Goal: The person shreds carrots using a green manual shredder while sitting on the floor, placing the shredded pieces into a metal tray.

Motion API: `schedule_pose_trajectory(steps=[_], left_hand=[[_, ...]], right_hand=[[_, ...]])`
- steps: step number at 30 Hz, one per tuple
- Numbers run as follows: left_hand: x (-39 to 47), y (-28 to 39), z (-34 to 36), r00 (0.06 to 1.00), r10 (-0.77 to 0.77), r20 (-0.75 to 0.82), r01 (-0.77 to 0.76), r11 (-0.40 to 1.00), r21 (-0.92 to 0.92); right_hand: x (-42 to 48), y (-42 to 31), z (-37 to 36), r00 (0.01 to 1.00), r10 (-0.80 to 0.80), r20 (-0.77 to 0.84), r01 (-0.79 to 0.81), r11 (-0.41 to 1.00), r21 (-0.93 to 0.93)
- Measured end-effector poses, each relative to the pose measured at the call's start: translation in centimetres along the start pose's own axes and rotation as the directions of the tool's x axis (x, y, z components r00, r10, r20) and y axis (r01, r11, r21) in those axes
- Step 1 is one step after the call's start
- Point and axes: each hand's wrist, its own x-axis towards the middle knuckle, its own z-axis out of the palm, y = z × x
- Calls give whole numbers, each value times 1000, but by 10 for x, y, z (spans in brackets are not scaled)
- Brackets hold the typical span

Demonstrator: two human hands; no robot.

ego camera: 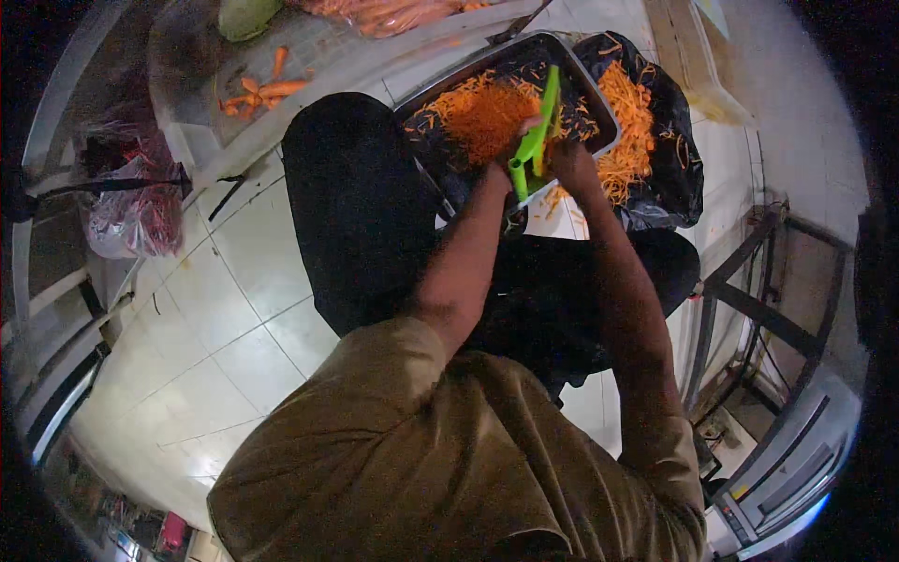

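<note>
A bright green hand grater or slicer (538,133) stands tilted over a dark tray with a pale metal rim (612,126). My left hand (503,173) grips its near left side, with fingertips showing by the frame. On the other side, my right hand (572,166) is curled close against the grater; what lies inside its fingers is hidden. Finely grated carrot (488,121) forms a deep orange heap in the tray, with paler, coarser shreds around it. To the right, a black plastic bag (678,183) carries a large pile of carrot shreds (627,140).
Whole carrots (263,91) lie on a surface at the upper left, near a green vegetable (247,15) and a clear bag of carrots (393,15). A plastic bag (133,211) hangs at left. A dark metal frame (765,316) stands right. Carrot scraps (562,204) dot the tiled floor.
</note>
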Motion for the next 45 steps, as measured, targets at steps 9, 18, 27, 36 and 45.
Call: schedule_pose_trajectory(steps=[9, 18, 27, 36, 45], left_hand=[[43, -69, -18, 846, 500, 187, -534, 791, 298], [24, -12, -12, 1000, 15, 4, -13, 958, -286], [46, -54, -15, 998, 29, 64, -8, 951, -309], [32, -47, -11, 949, -196, 248, 250, 945, -208], [-1, -1, 8, 977, -141, 161, 141, 990, 10]], right_hand=[[9, 21, -2, 879, 429, -207, -335, 866, 371], [-13, -19, -16, 949, 292, -121, -113, 672, 731], [-8, -19, -20, 940, 280, -193, -238, 947, 215], [-2, 18, -1, 920, 328, -215, -316, 944, 93], [1, -12, -24, 927, 355, -118, -330, 924, 192]])
